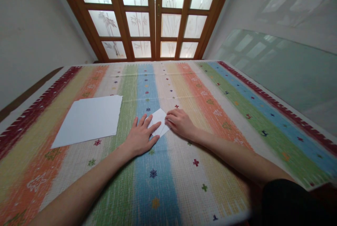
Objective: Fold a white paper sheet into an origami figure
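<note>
A small folded piece of white paper [159, 115] lies on the blue and cream stripes of the tablecloth, one corner pointing away from me. Crease lines show faintly on it. My left hand [142, 135] rests flat over its left side, fingers spread, pressing it to the cloth. At its right edge, my right hand [179, 122] has its fingers curled together, closed on the paper's edge. The fingertips partly hide that edge. To the left lies a stack of white paper sheets [91, 119], apart from both hands.
A striped tablecloth [126, 113] with small printed figures covers the table. Beyond its far edge stand wooden doors with frosted panes [139, 24]. A pale wall [34, 26] rises on the left, and a glassy panel [284, 71] leans along the right wall.
</note>
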`<state>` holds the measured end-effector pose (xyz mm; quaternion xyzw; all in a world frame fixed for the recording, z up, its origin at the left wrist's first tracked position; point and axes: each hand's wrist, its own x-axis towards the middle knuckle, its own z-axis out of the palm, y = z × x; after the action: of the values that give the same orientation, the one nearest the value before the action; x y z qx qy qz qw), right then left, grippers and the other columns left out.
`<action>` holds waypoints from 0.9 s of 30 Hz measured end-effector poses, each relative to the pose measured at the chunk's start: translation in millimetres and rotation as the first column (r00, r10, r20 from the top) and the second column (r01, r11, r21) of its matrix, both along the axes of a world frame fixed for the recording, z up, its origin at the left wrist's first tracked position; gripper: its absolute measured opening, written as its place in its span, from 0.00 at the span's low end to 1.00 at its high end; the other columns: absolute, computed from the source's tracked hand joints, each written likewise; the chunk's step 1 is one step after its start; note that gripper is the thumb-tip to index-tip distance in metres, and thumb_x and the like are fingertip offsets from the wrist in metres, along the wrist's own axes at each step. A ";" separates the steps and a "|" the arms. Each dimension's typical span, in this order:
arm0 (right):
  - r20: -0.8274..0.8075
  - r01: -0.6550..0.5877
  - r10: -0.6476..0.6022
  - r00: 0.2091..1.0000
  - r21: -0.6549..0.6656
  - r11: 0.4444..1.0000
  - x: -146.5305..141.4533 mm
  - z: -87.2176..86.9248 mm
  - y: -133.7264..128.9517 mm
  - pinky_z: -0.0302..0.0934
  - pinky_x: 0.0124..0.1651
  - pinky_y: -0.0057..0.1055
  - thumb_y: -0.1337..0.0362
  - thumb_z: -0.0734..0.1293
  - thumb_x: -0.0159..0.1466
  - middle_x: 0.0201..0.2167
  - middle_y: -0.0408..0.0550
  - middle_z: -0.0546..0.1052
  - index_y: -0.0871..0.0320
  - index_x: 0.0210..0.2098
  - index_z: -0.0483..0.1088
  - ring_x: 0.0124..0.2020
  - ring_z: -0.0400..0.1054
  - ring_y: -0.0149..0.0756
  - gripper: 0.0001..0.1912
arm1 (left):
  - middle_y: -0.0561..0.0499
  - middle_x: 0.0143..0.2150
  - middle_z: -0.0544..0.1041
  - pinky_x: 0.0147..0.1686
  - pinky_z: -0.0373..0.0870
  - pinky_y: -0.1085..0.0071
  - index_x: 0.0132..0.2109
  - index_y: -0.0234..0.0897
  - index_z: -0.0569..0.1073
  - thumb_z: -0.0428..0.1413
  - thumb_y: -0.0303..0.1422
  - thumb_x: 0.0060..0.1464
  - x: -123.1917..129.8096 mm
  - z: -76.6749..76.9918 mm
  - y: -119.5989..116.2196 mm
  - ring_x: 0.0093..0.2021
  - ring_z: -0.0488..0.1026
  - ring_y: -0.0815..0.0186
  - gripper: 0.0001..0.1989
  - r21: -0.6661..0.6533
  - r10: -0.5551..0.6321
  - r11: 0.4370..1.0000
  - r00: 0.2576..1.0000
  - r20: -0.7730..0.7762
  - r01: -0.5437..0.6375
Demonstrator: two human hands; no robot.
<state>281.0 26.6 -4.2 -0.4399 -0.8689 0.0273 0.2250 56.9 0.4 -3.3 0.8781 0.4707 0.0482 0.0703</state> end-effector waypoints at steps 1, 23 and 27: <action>-0.004 -0.049 0.049 0.999 -0.003 0.999 0.5 -1.7 -6.8 0.57 0.52 0.40 0.62 0.61 0.69 0.43 0.54 0.77 0.59 0.39 0.74 0.46 0.68 0.42 0.11 | 0.45 0.70 0.56 0.64 0.44 0.41 0.66 0.50 0.63 0.49 0.46 0.62 -0.2 -0.1 0.1 0.71 0.47 0.44 0.27 -0.002 -0.001 1.000 1.000 0.002 0.001; 0.100 0.021 -0.017 0.995 -0.038 0.999 -22.5 1.2 -35.0 0.59 0.55 0.46 0.52 0.64 0.66 0.47 0.62 0.75 0.63 0.44 0.72 0.51 0.67 0.51 0.19 | 0.48 0.72 0.52 0.64 0.45 0.41 0.68 0.54 0.57 0.47 0.43 0.64 -6.7 -0.9 3.2 0.71 0.47 0.45 0.27 -0.017 -0.048 0.999 0.999 -0.023 0.047; 0.098 -0.025 0.027 0.995 -0.018 1.000 -15.5 -2.5 -33.0 0.58 0.59 0.45 0.58 0.61 0.68 0.53 0.61 0.74 0.64 0.50 0.71 0.55 0.66 0.49 0.18 | 0.46 0.72 0.54 0.64 0.44 0.41 0.68 0.53 0.58 0.45 0.47 0.64 -4.8 0.8 2.6 0.71 0.47 0.45 0.27 -0.020 -0.041 0.999 0.999 -0.024 0.041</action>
<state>265.5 -6.4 -6.7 -0.4312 -0.8845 0.0158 0.1777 52.1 3.0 -2.5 0.8875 0.4538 0.0314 0.0743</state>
